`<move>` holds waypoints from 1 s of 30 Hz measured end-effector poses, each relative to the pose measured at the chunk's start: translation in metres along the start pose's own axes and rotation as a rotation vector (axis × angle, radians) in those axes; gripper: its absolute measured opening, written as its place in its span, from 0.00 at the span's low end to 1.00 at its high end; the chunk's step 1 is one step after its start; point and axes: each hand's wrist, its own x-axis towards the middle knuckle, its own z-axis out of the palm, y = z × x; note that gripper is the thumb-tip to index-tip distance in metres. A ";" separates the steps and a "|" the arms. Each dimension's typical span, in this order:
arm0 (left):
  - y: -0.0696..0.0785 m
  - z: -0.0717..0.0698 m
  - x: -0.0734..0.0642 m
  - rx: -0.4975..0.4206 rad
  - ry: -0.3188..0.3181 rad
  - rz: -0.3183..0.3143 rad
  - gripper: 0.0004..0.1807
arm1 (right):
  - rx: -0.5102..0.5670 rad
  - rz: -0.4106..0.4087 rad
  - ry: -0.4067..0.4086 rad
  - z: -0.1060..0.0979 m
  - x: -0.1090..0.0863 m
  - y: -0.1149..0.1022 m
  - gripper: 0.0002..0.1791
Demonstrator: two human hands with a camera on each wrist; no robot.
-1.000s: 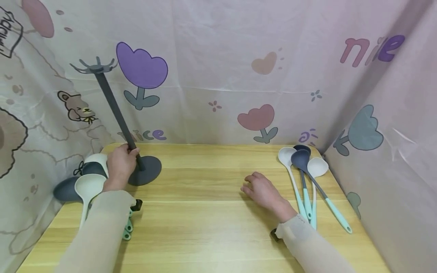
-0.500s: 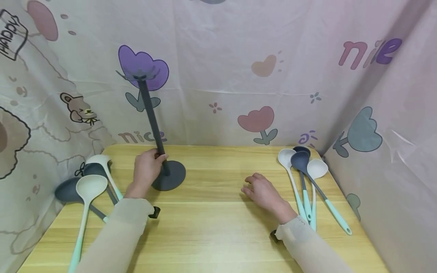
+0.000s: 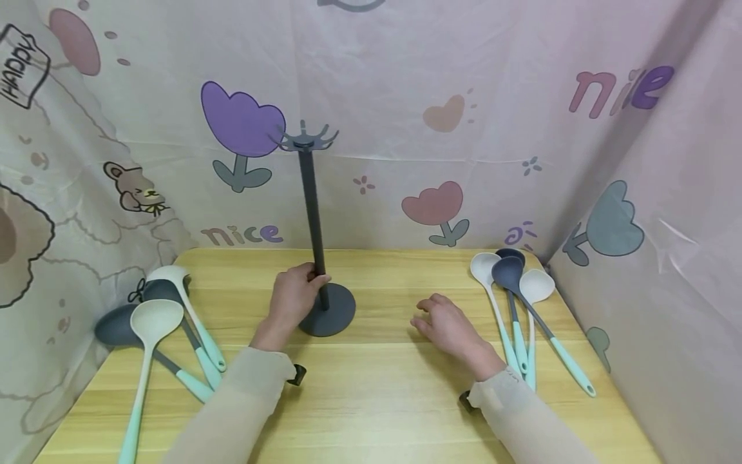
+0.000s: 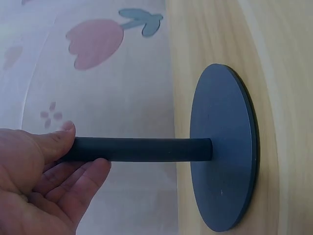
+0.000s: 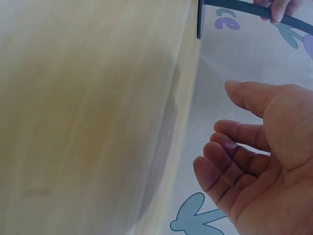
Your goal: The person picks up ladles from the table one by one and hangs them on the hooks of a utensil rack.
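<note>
A dark grey utensil stand [image 3: 312, 206] has a round flat base, a thin pole and a ring of hooks [image 3: 304, 140] on top. My left hand [image 3: 292, 298] grips the pole low down, thumb on one side and fingers round the other. In the left wrist view the same hand [image 4: 44, 176] holds the pole above the disc base [image 4: 225, 147]. All the hooks are bare. My right hand [image 3: 449, 327] hovers over the table to the right of the stand, holding nothing. The right wrist view shows this hand [image 5: 264, 147] with relaxed, loosely bent fingers.
On the left of the wooden table [image 3: 371, 399] lie several ladles and spoons, a white ladle [image 3: 155, 317] foremost. More lie at the right, among them a dark grey ladle [image 3: 510, 274] with a mint handle. A printed curtain [image 3: 359, 77] surrounds the table's back and sides.
My left hand has moved the stand rightward from beside the left utensils to nearer the table's middle, uncovering their mint handles. The stand now leans less. My right hand stays in place.
</note>
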 end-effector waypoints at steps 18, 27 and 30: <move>0.030 0.029 -0.011 -0.037 -0.027 0.061 0.10 | 0.018 -0.001 -0.006 0.000 -0.002 -0.002 0.23; 0.032 0.032 -0.013 -0.042 -0.022 0.076 0.10 | 0.013 0.018 -0.012 0.000 -0.004 -0.002 0.23; 0.032 0.035 -0.014 -0.041 -0.020 0.081 0.10 | 0.016 0.020 -0.014 0.000 -0.005 -0.001 0.23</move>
